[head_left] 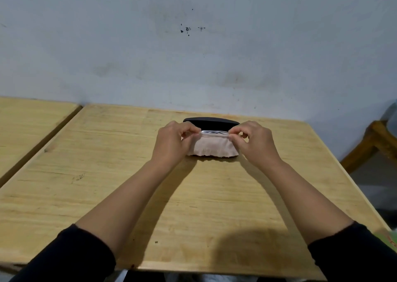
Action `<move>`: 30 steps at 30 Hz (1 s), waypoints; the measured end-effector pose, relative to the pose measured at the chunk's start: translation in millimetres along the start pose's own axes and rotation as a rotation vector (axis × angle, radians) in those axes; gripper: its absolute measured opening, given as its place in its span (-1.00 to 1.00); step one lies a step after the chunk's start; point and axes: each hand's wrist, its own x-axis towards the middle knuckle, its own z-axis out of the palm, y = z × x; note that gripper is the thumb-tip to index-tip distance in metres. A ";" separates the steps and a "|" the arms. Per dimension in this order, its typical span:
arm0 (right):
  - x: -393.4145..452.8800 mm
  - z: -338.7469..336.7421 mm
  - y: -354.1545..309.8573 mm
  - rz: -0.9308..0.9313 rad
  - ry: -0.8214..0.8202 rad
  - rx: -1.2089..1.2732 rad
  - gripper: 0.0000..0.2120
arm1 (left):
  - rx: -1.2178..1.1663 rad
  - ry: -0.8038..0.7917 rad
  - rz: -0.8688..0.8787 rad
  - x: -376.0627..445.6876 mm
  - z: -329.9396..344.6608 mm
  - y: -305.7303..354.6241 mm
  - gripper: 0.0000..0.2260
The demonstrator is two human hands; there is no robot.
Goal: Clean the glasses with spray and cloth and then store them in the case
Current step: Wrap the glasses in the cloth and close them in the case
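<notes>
From the head view, the person's left hand (171, 141) and right hand (254, 141) each pinch, with curled fingers, one end of the clear-framed glasses (213, 133). These sit over the open black case (211, 121) on the far middle of the wooden table (107, 174). A pale pink cloth (211, 147) drapes over the case's near side, between the hands.

Glasses (213, 132): clear frame, only the top edge showing; lying lengthwise in the open case, lenses mostly hidden under the cloth
Cloth (211, 147): pale pink, frayed near edge; draped over the glasses and down the case's front
Case (211, 121): black, hard, lid raised behind; sitting toward the far edge of the wooden worktop (129, 174)
</notes>
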 end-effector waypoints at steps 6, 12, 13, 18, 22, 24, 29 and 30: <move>10.4 19.2 15.1 -0.044 0.078 -0.026 -0.96 | -0.035 0.050 0.045 17.7 13.4 -14.6 -0.89; 7.7 28.5 24.2 -0.080 0.076 -0.054 -0.96 | -0.035 0.027 0.034 15.2 23.3 -24.8 -0.88; 5.9 29.5 25.0 -0.078 0.065 -0.050 -0.96 | -0.034 0.015 0.027 13.6 23.5 -26.3 -0.88; 3.9 31.1 25.6 -0.061 0.020 -0.035 -0.94 | -0.025 -0.070 -0.044 11.7 21.4 -30.9 -0.91; 5.4 34.2 26.4 -0.020 -0.023 -0.028 -0.94 | -0.038 -0.114 -0.088 13.2 19.7 -30.0 -0.94; 6.3 35.0 26.2 0.000 -0.035 -0.022 -0.94 | -0.041 -0.125 -0.099 13.5 19.0 -28.4 -0.94; 10.7 35.9 26.4 0.015 -0.056 -0.029 -0.92 | -0.032 -0.158 -0.138 15.4 20.9 -29.5 -0.93; 10.9 36.8 27.2 0.018 -0.061 -0.040 -0.91 | -0.028 -0.166 -0.144 15.8 21.6 -29.9 -0.92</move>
